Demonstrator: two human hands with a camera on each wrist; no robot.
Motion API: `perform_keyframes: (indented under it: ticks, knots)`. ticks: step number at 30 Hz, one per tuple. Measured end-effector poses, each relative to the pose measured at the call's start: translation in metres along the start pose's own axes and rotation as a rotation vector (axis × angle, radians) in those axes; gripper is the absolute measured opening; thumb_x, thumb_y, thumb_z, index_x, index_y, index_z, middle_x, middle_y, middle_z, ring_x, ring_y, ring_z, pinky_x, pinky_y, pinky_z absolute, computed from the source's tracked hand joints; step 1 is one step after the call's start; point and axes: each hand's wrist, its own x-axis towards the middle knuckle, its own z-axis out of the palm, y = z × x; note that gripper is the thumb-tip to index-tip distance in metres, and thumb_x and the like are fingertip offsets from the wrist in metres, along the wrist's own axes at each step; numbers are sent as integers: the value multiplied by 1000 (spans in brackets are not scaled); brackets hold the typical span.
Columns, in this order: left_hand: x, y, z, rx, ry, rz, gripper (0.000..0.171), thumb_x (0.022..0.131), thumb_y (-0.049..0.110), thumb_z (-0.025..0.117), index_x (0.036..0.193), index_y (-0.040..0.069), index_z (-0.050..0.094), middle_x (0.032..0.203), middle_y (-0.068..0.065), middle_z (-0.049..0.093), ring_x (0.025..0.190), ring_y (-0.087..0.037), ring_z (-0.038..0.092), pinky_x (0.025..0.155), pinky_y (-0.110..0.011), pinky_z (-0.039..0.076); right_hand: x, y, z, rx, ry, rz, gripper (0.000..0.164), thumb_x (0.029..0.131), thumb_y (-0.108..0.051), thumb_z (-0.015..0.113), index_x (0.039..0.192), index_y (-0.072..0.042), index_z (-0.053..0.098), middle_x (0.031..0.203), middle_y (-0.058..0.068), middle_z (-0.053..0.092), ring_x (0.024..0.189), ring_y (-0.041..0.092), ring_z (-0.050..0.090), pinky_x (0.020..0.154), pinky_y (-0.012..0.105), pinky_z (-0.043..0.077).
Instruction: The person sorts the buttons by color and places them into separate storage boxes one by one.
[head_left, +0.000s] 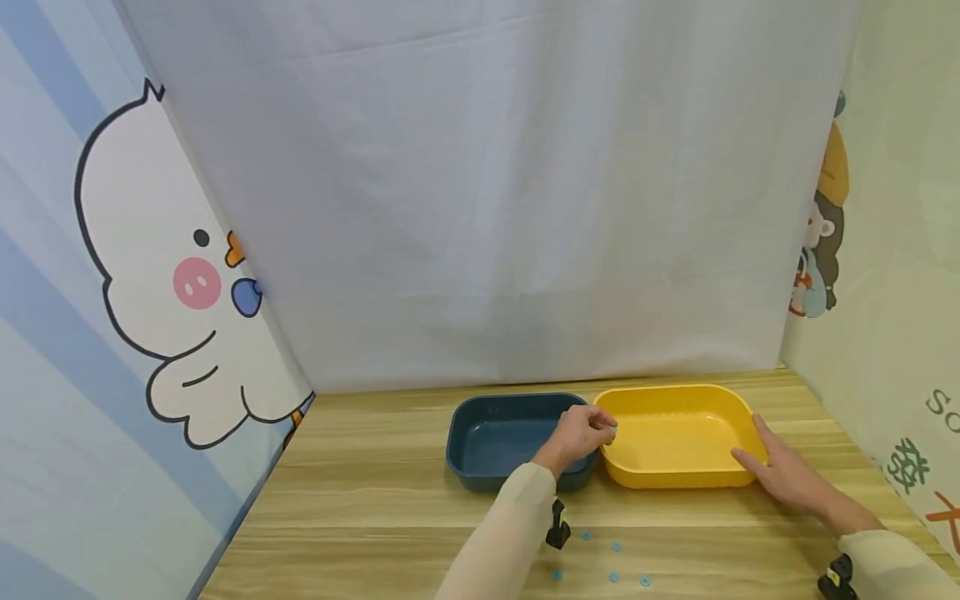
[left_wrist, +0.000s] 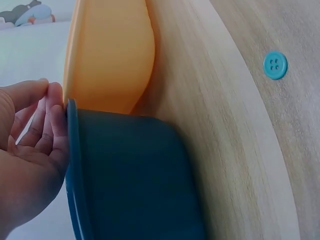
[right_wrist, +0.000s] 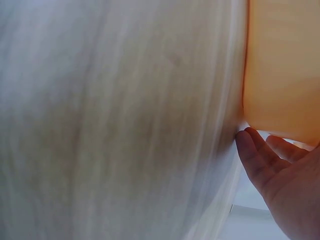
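Observation:
My left hand [head_left: 579, 433] is over the spot where the two basins meet, pinching a small light-blue button [head_left: 613, 430] between thumb and fingertips. In the left wrist view the left hand [left_wrist: 37, 127] is at the rim of the dark blue basin [left_wrist: 135, 170], and the button is hidden. The yellow basin [head_left: 675, 479] stands to the right, right beside the blue one. At its right end my right hand [head_left: 791, 473] touches the wall with extended fingers. In the right wrist view, the fingertips [right_wrist: 245, 140] lie against the basin's outer side.
Several blue buttons [head_left: 616, 547] lie scattered on the wooden table [head_left: 360, 500] in front of the basins. One four-hole button [left_wrist: 275, 65] shows clearly in the left wrist view. A grey-white curtain [head_left: 487, 208] hangs behind the table, with printed panels at both sides.

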Motion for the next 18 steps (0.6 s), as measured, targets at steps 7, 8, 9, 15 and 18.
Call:
perform_keyframes:
  ticks: [7, 8, 9, 15, 18]
  knots:
    - [3, -3, 0, 0, -3, -13, 9, 88, 10, 67, 96, 8, 70, 80, 3, 64, 71, -9, 58, 66, -24, 49, 1, 0, -1, 1, 0, -4, 81, 101, -33, 44, 141, 19, -4, 139, 48, 4, 125, 63, 12, 99, 69, 11]
    - [3, -3, 0, -1, 0, -18, 8, 88, 10, 67, 95, 9, 70, 79, 3, 64, 71, -9, 58, 66, -24, 49, 2, 0, -2, 3, 0, -7, 81, 101, -33, 44, 141, 19, -4, 139, 48, 3, 125, 63, 12, 99, 69, 11]
    - [3, -3, 0, 0, 2, -19, 7, 87, 10, 67, 94, 9, 70, 79, 3, 64, 71, -10, 58, 66, -24, 49, 2, 0, -2, 2, 1, -8, 81, 101, -33, 44, 141, 19, -4, 139, 48, 3, 125, 63, 12, 99, 69, 11]
    - [3, -5, 2, -1, 0, -18, 6, 88, 11, 66, 94, 10, 69, 78, 3, 64, 69, -11, 58, 64, -23, 49, 1, -1, -1, 10, 4, -8, 81, 101, -31, 45, 141, 19, -4, 140, 47, 3, 125, 63, 11, 99, 69, 10]
    - [3, -5, 2, 4, 2, -16, 7, 89, 12, 66, 95, 10, 69, 78, 3, 64, 69, -10, 57, 64, -23, 48, 1, 0, -1, 10, 3, -8, 81, 101, -32, 44, 141, 19, -5, 140, 47, 3, 125, 63, 11, 100, 69, 10]
